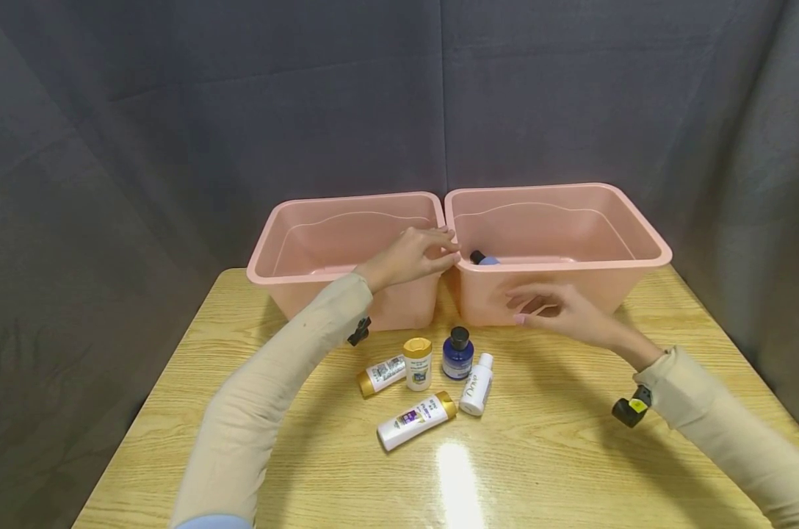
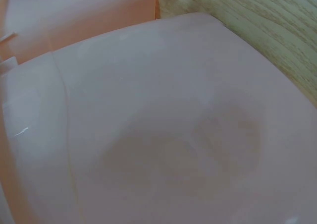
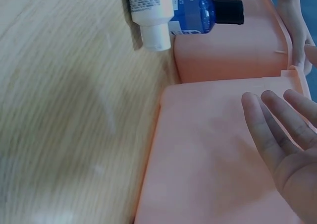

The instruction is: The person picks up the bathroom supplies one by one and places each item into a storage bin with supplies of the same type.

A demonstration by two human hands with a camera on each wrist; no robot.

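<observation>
Mid-sort, by the look of it, on a wood-grain surface: two pink tubs side by side at twelve o'clock, the left tub showing nothing inside from the head view, the right tub with one dark-capped bottle lying in its near corner at nine o'clock. Left grip poised over the seam where the two rims meet, fingers loosely bent and grasping nothing, just beside that bottle. Right grip released too, palm bare and fingers spread before the right tub's front wall, hard to tell whether touching it. At six o'clock of the tubs, a cluster of five waiting: a blue bottle with black cap and a gold-capped jar-like bottle upright, a small gold-capped tube, a white Dove bottle and a purple-labelled bottle on their sides. Judged as the gap between one drop and the next pick. Called for next: a reach back toward six o'clock, a close around one bottle without toppling the upright pair, then a lift clear of the tub rim.
</observation>
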